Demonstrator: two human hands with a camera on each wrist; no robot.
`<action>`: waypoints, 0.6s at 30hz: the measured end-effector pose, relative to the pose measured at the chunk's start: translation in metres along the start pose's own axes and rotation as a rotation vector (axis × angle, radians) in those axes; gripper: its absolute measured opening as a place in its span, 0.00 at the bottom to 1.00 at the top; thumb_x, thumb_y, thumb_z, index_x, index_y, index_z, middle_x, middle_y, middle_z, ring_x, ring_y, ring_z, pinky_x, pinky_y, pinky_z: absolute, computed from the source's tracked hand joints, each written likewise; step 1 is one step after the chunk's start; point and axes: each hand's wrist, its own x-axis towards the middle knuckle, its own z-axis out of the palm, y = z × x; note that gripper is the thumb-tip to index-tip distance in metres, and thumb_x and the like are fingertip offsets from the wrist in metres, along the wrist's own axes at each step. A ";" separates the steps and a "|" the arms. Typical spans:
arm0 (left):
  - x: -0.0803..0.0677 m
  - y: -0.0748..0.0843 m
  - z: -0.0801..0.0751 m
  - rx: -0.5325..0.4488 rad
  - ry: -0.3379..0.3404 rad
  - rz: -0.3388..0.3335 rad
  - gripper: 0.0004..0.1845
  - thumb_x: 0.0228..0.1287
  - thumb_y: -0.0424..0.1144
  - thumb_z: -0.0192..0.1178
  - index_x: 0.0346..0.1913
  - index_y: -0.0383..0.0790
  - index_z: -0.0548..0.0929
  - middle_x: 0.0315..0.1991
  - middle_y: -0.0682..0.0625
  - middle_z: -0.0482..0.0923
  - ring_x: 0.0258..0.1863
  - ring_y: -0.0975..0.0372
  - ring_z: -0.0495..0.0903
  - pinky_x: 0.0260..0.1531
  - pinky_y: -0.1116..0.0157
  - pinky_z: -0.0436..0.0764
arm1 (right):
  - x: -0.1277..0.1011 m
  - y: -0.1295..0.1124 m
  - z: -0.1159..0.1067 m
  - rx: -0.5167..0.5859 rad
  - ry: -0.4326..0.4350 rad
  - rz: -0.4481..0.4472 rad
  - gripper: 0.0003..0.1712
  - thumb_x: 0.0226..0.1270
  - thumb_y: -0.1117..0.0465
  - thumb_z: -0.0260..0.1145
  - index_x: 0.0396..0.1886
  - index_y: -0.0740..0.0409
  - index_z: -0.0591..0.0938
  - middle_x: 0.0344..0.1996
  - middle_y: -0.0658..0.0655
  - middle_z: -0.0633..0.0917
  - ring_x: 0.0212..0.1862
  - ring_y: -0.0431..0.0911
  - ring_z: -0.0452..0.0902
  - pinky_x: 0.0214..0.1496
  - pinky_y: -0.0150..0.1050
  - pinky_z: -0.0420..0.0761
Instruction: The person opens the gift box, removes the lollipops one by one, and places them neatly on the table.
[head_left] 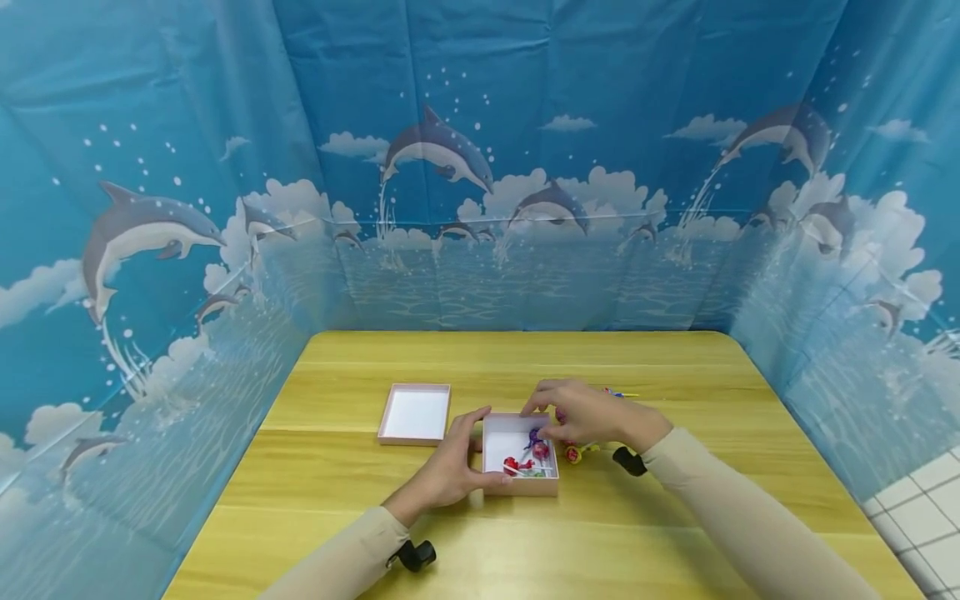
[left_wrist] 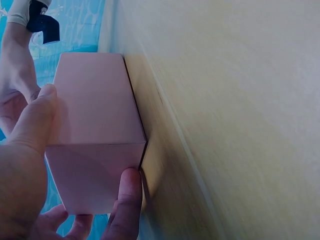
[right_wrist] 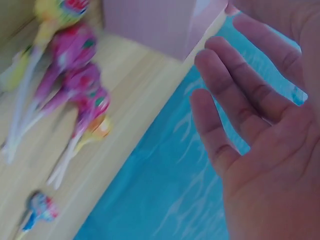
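A pink open-topped box (head_left: pixel 521 487) stands on the table with several wrapped lollipops (head_left: pixel 512 467) inside, red and purple ones among them. My left hand (head_left: pixel 450 467) holds the box at its left end, thumb along the near wall and fingers round the side, as the left wrist view also shows. Over the box's right far corner is my right hand (head_left: pixel 581 410), its thumb close to a purple lollipop (head_left: pixel 535 437) in the box. In the right wrist view its fingers (right_wrist: pixel 215 125) are loosely extended, with nothing seen in them; the thumb tip is out of sight there.
More lollipops (right_wrist: pixel 75 45) lie on the table right of the box, partly behind my right hand. A blue-wrapped one (right_wrist: pixel 42 206) lies farther back. The box's lid (head_left: pixel 416 412) rests inside up, left of the box. A dolphin-print curtain (head_left: pixel 487 275) surrounds the wooden table (head_left: pixel 315 500).
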 end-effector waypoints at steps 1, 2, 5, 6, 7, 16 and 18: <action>0.000 0.000 0.000 -0.001 0.000 0.002 0.61 0.72 0.51 0.85 0.96 0.45 0.55 0.89 0.36 0.63 0.70 0.51 0.82 0.69 0.48 0.86 | 0.003 -0.003 0.000 0.005 -0.023 -0.003 0.17 0.84 0.61 0.77 0.67 0.55 0.93 0.61 0.59 0.92 0.53 0.54 0.90 0.57 0.50 0.93; 0.001 0.000 0.000 0.002 0.001 0.006 0.61 0.72 0.51 0.85 0.96 0.44 0.56 0.89 0.36 0.63 0.70 0.51 0.82 0.69 0.48 0.86 | 0.005 -0.006 0.001 0.008 -0.045 -0.003 0.17 0.84 0.61 0.78 0.67 0.54 0.93 0.62 0.58 0.92 0.54 0.53 0.90 0.59 0.49 0.93; 0.001 -0.001 0.001 0.010 0.006 0.015 0.61 0.73 0.52 0.85 0.96 0.44 0.56 0.90 0.35 0.62 0.69 0.51 0.82 0.69 0.48 0.86 | 0.014 -0.015 0.004 0.007 -0.100 -0.020 0.20 0.82 0.57 0.81 0.67 0.54 0.93 0.61 0.57 0.92 0.60 0.53 0.91 0.65 0.49 0.92; 0.001 -0.002 0.001 0.012 0.007 0.018 0.61 0.73 0.52 0.84 0.96 0.44 0.56 0.90 0.35 0.62 0.69 0.51 0.83 0.68 0.49 0.86 | 0.016 -0.017 0.005 0.007 -0.118 -0.029 0.20 0.81 0.57 0.82 0.67 0.54 0.93 0.61 0.57 0.92 0.60 0.53 0.91 0.65 0.49 0.92; 0.002 -0.002 0.001 0.016 0.009 0.021 0.60 0.73 0.52 0.84 0.96 0.44 0.56 0.90 0.35 0.62 0.69 0.52 0.83 0.68 0.50 0.86 | 0.019 -0.019 0.007 0.008 -0.134 -0.037 0.20 0.80 0.57 0.82 0.66 0.54 0.93 0.60 0.56 0.92 0.59 0.53 0.91 0.64 0.48 0.93; 0.001 -0.003 0.000 0.017 0.009 0.026 0.60 0.73 0.51 0.85 0.96 0.45 0.56 0.89 0.36 0.63 0.67 0.53 0.83 0.69 0.49 0.86 | 0.042 -0.031 0.023 0.007 -0.301 -0.069 0.16 0.76 0.61 0.85 0.60 0.51 0.95 0.49 0.49 0.95 0.47 0.43 0.90 0.51 0.28 0.87; 0.001 -0.002 0.000 0.016 0.008 0.027 0.60 0.73 0.50 0.85 0.96 0.45 0.57 0.89 0.36 0.63 0.66 0.54 0.83 0.68 0.50 0.86 | 0.046 -0.031 0.025 -0.009 -0.330 -0.063 0.15 0.75 0.61 0.86 0.58 0.50 0.95 0.46 0.47 0.94 0.45 0.40 0.89 0.50 0.26 0.86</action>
